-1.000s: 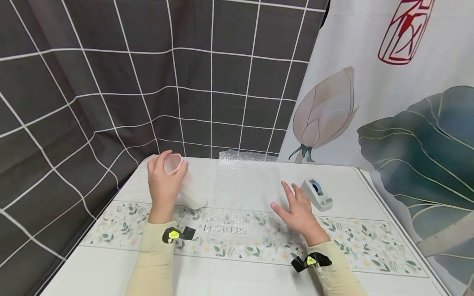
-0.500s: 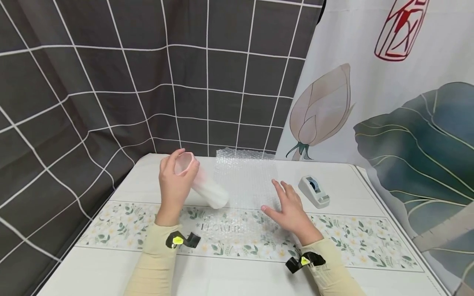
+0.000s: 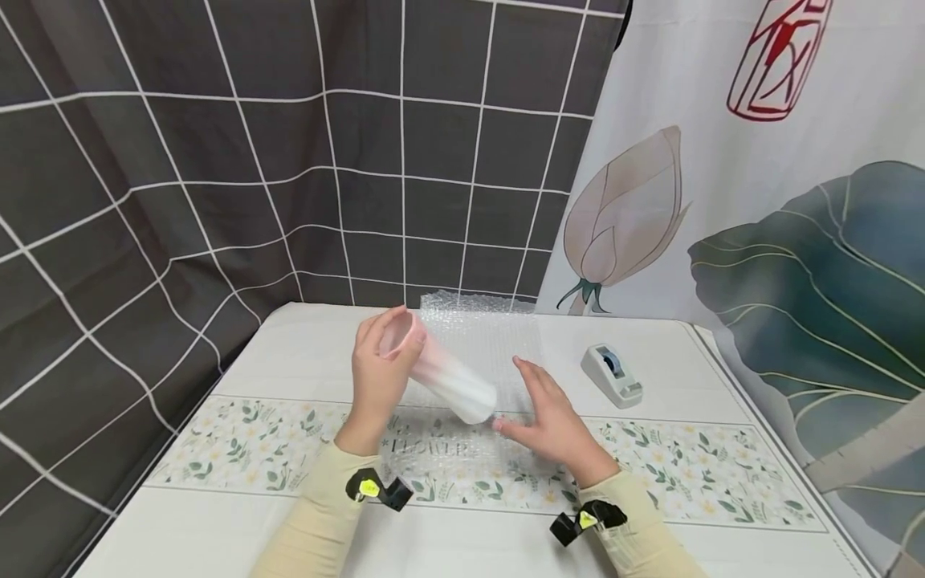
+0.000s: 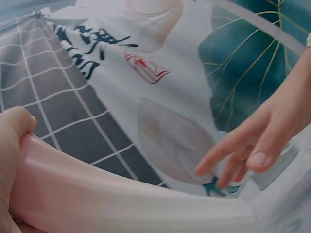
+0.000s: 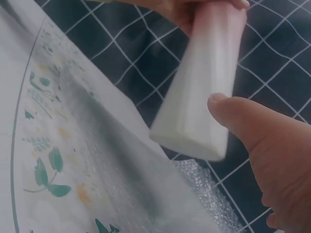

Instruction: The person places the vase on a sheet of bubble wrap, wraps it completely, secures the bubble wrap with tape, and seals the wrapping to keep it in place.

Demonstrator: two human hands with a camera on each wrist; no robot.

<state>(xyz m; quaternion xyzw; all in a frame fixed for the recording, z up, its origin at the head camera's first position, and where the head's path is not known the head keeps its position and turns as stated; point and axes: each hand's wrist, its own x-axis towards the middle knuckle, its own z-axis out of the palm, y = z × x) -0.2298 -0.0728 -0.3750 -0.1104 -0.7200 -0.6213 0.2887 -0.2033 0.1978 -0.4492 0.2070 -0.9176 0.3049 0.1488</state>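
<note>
A ribbed vase (image 3: 457,385), pink at its open mouth and fading to white at the base, is tilted over the table. My left hand (image 3: 377,384) grips it by the pink mouth end. Its base points toward my right hand (image 3: 552,425), whose fingers are spread and extended, holding nothing. The thumb is close to the base; whether it touches, I cannot tell. Beneath the vase a sheet of clear bubble wrap (image 3: 499,341) lies flat. In the left wrist view the vase (image 4: 126,199) stretches across the bottom; in the right wrist view its base (image 5: 189,138) faces down.
A pale tape dispenser (image 3: 613,376) stands on the table beyond my right hand. The white table cover (image 3: 238,522) carries a flowered band. A dark gridded curtain (image 3: 361,201) hangs at the back and left, a white printed one (image 3: 650,104) at the right.
My left hand has carried the vase rightward over the bubble wrap, its base swinging toward my right hand. My right hand has shifted slightly left. The dispenser has stayed put.
</note>
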